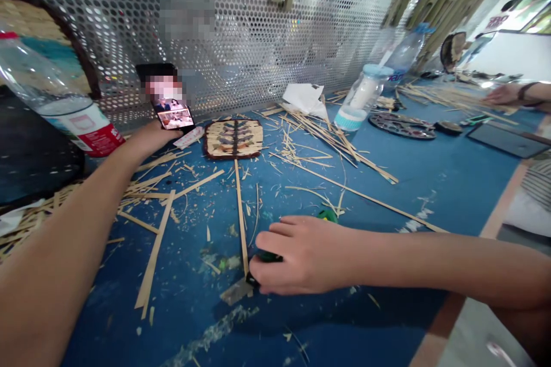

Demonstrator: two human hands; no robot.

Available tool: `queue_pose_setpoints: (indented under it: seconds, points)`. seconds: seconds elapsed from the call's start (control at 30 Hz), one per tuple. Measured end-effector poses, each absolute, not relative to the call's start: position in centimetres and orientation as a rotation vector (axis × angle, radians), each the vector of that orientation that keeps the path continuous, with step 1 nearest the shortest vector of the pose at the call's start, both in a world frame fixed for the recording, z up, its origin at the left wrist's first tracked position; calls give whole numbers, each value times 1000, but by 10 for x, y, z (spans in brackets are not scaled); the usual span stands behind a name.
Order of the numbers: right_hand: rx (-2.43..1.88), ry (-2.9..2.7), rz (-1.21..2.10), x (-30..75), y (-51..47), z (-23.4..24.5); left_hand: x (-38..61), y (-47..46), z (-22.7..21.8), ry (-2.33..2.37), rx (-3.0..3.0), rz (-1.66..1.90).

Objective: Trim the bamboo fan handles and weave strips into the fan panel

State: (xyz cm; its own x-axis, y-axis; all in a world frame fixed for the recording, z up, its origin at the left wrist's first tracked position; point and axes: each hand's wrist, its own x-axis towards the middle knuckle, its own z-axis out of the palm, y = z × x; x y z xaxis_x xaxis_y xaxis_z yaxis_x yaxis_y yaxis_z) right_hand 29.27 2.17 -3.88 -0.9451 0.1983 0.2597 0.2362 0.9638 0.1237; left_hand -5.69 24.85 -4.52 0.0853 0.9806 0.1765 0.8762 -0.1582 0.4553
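Observation:
My left hand [150, 139] reaches far forward to a phone [169, 97] that leans against the perforated metal screen; its fingers touch the phone's lower edge and are mostly hidden. My right hand [297, 255] rests on the blue table [430, 183], fingers curled round a dark green-handled tool [263, 258] whose blade end lies at a thin bamboo strip [241, 212]. That strip runs up to a small woven bamboo mat [233, 138]. A green object [328, 215] peeks out behind my right hand.
Bamboo strips and shavings [336, 143] litter the table. A plastic bottle [55, 103] stands at the left, a capped jar [361, 97] and another bottle [404, 54] at the right. Another person's hand [503, 94] rests at the far right near a tablet [508, 140].

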Motion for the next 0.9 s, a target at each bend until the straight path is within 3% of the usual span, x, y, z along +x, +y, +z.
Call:
queue_pose_setpoints:
  seconds: [0.23, 0.9]
  points:
    - [-528, -2881, -308, 295, 39, -46, -62, 253, -45, 1908, 2076, 603]
    - [-398, -2949, -299, 295, 5, -36, -65, 256, -44, 2150, 1841, 484]
